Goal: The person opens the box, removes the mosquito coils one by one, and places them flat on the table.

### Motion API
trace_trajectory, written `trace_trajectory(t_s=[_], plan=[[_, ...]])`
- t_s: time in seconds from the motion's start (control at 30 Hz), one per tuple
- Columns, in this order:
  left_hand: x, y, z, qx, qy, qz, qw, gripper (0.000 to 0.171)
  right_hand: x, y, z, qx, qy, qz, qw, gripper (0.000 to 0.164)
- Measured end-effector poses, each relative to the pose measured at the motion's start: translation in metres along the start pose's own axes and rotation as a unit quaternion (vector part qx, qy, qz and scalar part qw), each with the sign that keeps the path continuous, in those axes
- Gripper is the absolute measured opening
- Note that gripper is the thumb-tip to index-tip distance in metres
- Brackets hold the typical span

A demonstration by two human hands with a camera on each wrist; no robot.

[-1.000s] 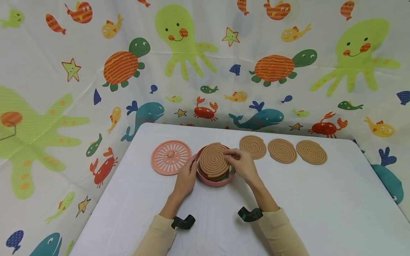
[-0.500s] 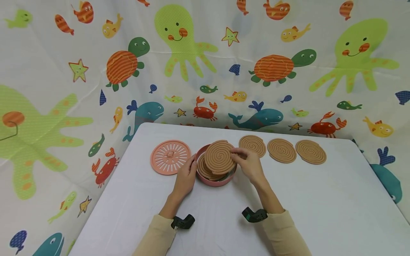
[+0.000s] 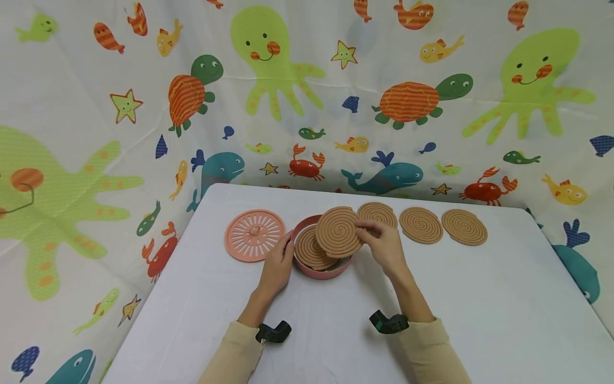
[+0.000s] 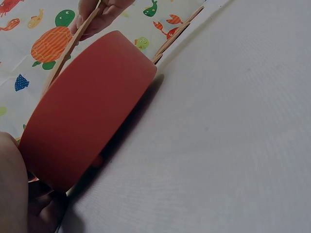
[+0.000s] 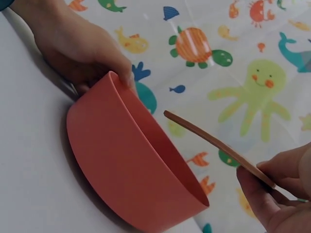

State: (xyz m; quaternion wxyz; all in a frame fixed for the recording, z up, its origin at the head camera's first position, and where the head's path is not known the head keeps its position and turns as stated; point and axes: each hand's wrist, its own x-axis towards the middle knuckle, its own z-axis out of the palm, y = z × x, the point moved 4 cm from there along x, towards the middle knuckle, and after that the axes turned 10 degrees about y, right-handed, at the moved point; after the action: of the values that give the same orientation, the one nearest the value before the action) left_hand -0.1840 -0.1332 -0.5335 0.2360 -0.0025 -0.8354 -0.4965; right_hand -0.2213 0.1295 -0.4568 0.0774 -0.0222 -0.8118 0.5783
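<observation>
In the head view, my right hand (image 3: 385, 246) pinches a brown mosquito coil (image 3: 338, 232) by its right edge. The coil is held above a round pinkish-red mosquito coil box (image 3: 322, 274), over the right part of its opening. Another mosquito coil (image 3: 313, 249) lies inside, partly covered by the held one. My left hand (image 3: 278, 261) grips the box at its left side. From the right wrist, the held coil (image 5: 218, 145) appears edge-on between thumb and fingers, apart from the rim. The left wrist view shows the box's outer wall (image 4: 92, 107).
A pink slotted lid (image 3: 255, 236) lies left of the box, close to my left hand. Three mosquito coils lie in a row at the back right: a near one (image 3: 377, 212), a middle one (image 3: 421, 225) and a far one (image 3: 464, 227). A patterned cloth (image 3: 307, 106) hangs behind the white table (image 3: 479, 309).
My right hand has lifted the mosquito coil and moved it rightward from over the middle of the box, uncovering more of the coil inside. My left hand keeps its place on the box.
</observation>
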Motion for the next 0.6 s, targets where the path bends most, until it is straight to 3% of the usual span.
trace_trajectory(t_s=[0.6], plan=[[0.0, 0.003, -0.001, 0.0, -0.002, -0.006, 1.0, 0.043, 0.004, 0.003, -0.034, 0.002, 0.049, 0.019, 0.999, 0.027]])
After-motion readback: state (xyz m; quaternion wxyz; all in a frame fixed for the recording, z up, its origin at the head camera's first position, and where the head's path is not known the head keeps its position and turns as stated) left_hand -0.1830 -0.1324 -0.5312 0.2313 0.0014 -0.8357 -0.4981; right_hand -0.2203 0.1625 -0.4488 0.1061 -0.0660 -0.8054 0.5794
